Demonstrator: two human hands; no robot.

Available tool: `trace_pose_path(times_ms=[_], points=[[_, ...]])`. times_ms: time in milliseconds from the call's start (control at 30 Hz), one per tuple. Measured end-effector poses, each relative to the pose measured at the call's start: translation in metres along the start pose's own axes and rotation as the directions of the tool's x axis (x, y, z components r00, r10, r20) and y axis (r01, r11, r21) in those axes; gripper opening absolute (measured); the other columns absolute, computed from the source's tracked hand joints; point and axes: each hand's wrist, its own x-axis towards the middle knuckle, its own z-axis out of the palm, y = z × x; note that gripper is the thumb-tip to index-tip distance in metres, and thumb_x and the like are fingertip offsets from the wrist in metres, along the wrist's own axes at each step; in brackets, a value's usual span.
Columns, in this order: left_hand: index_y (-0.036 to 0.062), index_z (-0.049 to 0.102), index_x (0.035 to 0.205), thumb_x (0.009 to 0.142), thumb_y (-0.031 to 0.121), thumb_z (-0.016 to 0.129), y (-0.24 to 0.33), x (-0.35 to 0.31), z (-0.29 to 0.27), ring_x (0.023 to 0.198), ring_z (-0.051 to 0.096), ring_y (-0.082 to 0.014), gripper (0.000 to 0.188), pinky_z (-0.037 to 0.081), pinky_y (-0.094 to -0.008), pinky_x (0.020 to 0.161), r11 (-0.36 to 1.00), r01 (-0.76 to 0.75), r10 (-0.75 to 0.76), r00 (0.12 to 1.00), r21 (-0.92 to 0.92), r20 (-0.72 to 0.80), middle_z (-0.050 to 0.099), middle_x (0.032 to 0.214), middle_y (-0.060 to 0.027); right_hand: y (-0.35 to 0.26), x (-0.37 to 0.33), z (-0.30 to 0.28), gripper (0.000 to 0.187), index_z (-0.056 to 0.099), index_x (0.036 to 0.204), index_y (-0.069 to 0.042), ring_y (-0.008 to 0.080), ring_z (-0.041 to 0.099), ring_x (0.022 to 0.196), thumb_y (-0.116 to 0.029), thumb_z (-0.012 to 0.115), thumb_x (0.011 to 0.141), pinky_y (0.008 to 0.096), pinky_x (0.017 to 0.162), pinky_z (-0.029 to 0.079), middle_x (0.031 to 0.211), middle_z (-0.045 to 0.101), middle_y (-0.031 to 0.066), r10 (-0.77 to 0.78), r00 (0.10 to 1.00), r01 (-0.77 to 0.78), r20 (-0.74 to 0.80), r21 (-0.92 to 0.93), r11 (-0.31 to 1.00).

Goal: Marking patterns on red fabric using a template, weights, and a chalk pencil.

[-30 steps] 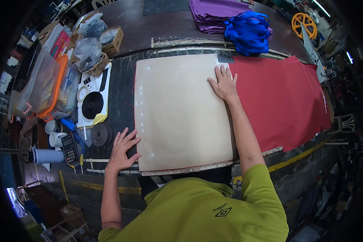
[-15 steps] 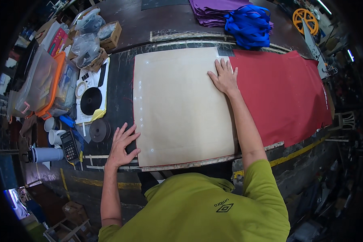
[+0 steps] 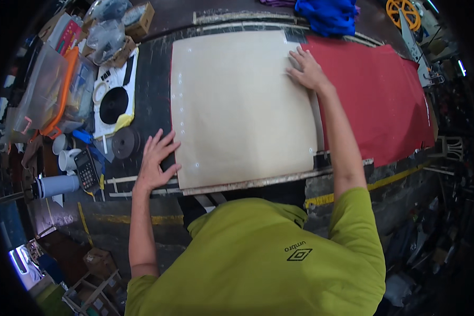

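A big beige sheet (image 3: 242, 105) lies flat on the dark table (image 3: 152, 84), partly over a red cloth (image 3: 379, 95). The left hand (image 3: 155, 160) rests with fingers spread at the sheet's near left corner. The right hand (image 3: 308, 71), also spread flat, presses the far right edge. A calculator (image 3: 87, 168) and a black disc (image 3: 125, 142) lie just left.
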Motion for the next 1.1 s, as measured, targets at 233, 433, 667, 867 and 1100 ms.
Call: trace_pose_path(times_ms=[233,433,667,867,1100], points=[[0.0173,0.07,0.147,0.083,0.029,0.085,-0.003,-0.002,0.005,0.164,0.034,-0.0399,0.066,0.019,-0.0607,0.135,1.0,-0.021,0.022,0.999,0.016,-0.04,0.052,0.169,-0.0082,0.026,-0.127,-0.06,0.089,0.059,0.158,-0.015,0.0416,0.036,0.162,-0.017,0.092,0.076,0.049,0.132,0.035,0.174,0.041,0.0197,-0.107,0.957,0.067,0.271,0.151,0.986],[0.0169,0.067,0.149,0.086,0.032,0.086,-0.014,-0.007,0.007,0.164,0.033,-0.0415,0.067,0.018,-0.0626,0.134,0.998,-0.066,0.066,0.998,0.007,-0.025,0.051,0.17,-0.011,0.016,-0.182,-0.053,0.096,0.06,0.158,-0.015,0.0403,0.034,0.163,-0.002,0.092,0.069,0.049,0.134,0.034,0.174,0.041,0.0194,-0.138,0.956,0.096,0.26,0.168,0.981],[0.0202,0.066,0.152,0.086,0.031,0.085,-0.013,-0.012,0.008,0.165,0.032,-0.0371,0.069,0.017,-0.0619,0.135,0.999,-0.041,0.04,0.998,-0.016,-0.055,0.049,0.172,-0.0054,0.01,-0.179,-0.055,0.098,0.06,0.159,-0.017,0.0394,0.032,0.164,-0.004,0.094,0.068,0.0504,0.134,0.034,0.176,0.039,0.0172,0.0,0.941,-0.019,0.338,0.053,0.998],[0.0213,0.067,0.152,0.086,0.033,0.085,-0.015,-0.013,0.009,0.165,0.032,-0.037,0.069,0.018,-0.063,0.134,0.998,-0.056,0.055,0.995,-0.01,-0.079,0.049,0.172,-0.005,0.006,-0.18,-0.055,0.097,0.061,0.158,-0.018,0.0385,0.033,0.164,-0.005,0.094,0.067,0.0506,0.134,0.034,0.175,0.04,0.0159,0.021,0.944,-0.031,0.329,0.025,0.999],[0.0202,0.067,0.152,0.084,0.034,0.085,-0.015,-0.015,0.008,0.164,0.033,-0.0379,0.071,0.019,-0.0644,0.133,0.997,-0.071,0.069,0.995,-0.023,-0.068,0.049,0.172,-0.0054,0.002,-0.179,-0.058,0.095,0.064,0.155,-0.013,0.0398,0.037,0.162,-0.008,0.096,0.065,0.0482,0.133,0.036,0.173,0.044,0.0171,0.019,0.947,-0.018,0.322,-0.006,1.0]])
